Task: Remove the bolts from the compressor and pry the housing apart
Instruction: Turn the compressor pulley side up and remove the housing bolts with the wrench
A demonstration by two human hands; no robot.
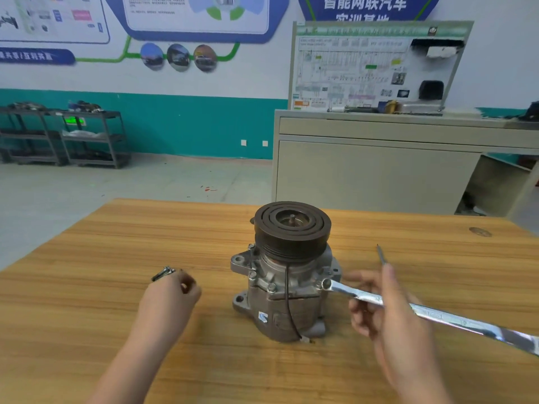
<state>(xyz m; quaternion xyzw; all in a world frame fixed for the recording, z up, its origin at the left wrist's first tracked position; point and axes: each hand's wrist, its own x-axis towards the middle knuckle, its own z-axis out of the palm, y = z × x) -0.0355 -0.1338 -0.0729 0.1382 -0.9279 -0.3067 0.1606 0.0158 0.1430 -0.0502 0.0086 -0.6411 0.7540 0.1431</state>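
Two loose steel bolts (162, 273) are pinched by the left hand (172, 290). Upright grey aluminium compressor (284, 275) is centred on the wooden table (87, 258). Long chrome ring spanner (423, 312), gripped by the right hand (379, 304), should be seated fully on the bolt head before turning.

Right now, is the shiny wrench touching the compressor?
Touching. The head view shows the wrench with its ring end seated on a bolt on the compressor.

One compressor (287, 275) stands on one desk (87, 287). One wrench (431, 314) and one thin rod-like tool (381, 255) are in view. Loose bolts (163, 273) lie in a small cluster at the left, too blurred to count. Two hands show: left hand (169, 293), right hand (379, 304).
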